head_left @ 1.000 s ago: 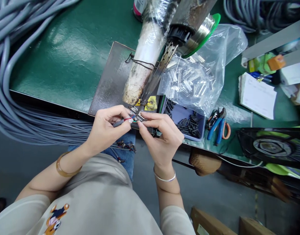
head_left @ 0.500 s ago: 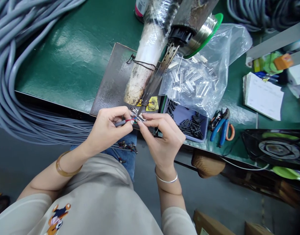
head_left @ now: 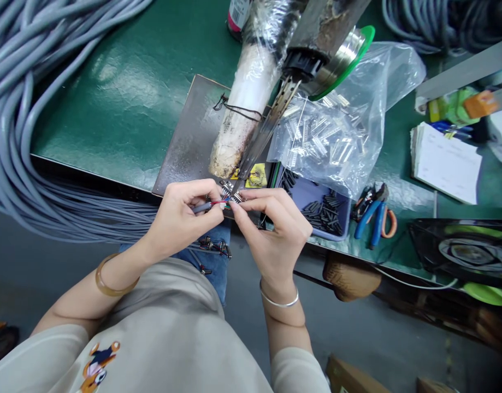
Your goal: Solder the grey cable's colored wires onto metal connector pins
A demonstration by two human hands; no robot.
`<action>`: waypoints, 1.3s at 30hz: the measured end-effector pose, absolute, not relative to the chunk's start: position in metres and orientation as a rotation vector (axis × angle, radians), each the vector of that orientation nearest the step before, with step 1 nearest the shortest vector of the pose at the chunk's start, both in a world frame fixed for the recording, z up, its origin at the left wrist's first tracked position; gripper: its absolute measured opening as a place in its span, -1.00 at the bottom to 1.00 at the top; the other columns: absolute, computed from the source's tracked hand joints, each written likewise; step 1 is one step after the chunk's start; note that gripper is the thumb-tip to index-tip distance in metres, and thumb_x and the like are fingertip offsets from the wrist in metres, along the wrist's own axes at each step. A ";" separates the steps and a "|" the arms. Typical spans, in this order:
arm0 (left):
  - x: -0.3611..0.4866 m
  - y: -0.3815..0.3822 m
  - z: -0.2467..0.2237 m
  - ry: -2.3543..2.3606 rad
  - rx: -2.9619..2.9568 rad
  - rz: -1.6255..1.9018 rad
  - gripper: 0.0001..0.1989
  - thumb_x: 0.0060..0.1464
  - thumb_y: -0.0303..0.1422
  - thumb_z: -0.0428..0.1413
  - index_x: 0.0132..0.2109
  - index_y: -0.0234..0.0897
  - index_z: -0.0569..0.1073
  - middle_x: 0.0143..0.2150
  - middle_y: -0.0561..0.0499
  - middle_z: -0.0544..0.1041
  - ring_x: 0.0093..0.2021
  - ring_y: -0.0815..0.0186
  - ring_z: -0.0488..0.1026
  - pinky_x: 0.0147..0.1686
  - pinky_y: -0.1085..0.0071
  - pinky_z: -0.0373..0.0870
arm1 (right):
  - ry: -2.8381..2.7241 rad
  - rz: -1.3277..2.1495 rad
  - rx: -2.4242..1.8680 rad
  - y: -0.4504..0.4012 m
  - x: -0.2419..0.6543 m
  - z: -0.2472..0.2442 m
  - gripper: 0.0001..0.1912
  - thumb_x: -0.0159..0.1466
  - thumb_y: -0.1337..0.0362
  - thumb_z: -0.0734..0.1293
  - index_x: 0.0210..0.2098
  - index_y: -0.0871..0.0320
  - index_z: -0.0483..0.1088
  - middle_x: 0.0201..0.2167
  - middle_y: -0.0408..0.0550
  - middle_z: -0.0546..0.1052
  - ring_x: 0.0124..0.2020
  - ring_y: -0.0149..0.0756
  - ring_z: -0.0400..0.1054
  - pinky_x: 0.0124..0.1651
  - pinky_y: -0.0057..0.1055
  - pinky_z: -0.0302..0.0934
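Observation:
My left hand (head_left: 189,210) is closed on the end of a grey cable (head_left: 201,208), whose thin red and other coloured wires fan out at a small metal connector (head_left: 233,192). From the right, the fingertips of my right hand (head_left: 273,218) pinch at those wires beside the connector; exactly which piece they grip is hidden. The narrow metal tip of a soldering tool (head_left: 257,144) comes down from above and meets the connector between both hands. A stained white tube (head_left: 242,103) wrapped in clear film hangs just left of it.
Grey cable bundles (head_left: 13,125) lie left. A clear bag of metal connectors (head_left: 328,131), a blue tray (head_left: 344,221) of black parts, blue-handled pliers (head_left: 376,224), a notepad (head_left: 447,161) and a fan (head_left: 472,251) are right. A solder spool (head_left: 344,60) stands behind.
The whole view has shifted slightly, so the bench things appear a little further right and lower. Both hands keep nearly the same pose at the connector.

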State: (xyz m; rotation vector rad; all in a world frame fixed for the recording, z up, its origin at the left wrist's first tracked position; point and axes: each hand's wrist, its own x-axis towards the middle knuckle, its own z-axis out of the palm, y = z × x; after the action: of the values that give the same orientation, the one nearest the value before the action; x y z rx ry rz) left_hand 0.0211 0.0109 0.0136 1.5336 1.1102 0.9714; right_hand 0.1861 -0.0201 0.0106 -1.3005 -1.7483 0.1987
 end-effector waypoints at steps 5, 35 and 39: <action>0.020 0.011 0.018 1.081 1.544 0.983 -0.88 0.03 -0.49 0.14 -0.47 -0.35 0.44 -0.41 0.00 0.53 -0.43 0.44 0.39 -0.47 0.55 0.28 | -1.753 0.170 -1.314 -0.020 0.186 0.015 -0.86 0.27 0.41 0.46 -0.34 0.08 0.45 -0.28 -0.15 0.60 -0.26 -0.36 0.53 -0.20 -0.39 0.44; 0.012 0.008 0.010 1.036 1.151 0.815 -0.88 -0.07 -0.44 0.20 -0.46 -0.35 0.38 -0.54 0.09 0.32 -0.60 0.56 0.05 -0.61 0.54 -0.09 | -1.424 -0.018 -1.092 -0.051 0.201 0.001 -0.61 0.38 0.42 0.31 0.17 0.03 0.37 -0.36 -0.20 0.57 -0.57 -0.46 0.46 -0.60 -0.50 0.32; 0.013 0.010 0.013 0.966 1.130 0.832 -0.86 -0.01 -0.41 0.21 -0.44 -0.34 0.39 -0.62 0.16 0.24 -0.65 0.56 0.04 -0.66 0.56 -0.06 | -1.726 0.010 -1.237 -0.047 0.196 -0.006 -0.71 0.30 0.54 0.37 -0.04 0.12 0.43 -0.17 -0.06 0.67 -0.18 -0.31 0.62 -0.12 -0.40 0.55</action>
State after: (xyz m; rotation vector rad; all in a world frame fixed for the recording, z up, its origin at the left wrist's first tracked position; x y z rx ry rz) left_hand 0.0131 0.0104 0.0129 1.1298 0.9657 0.8322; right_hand 0.1960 -0.0474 -0.0056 -1.2369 -1.7264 0.0102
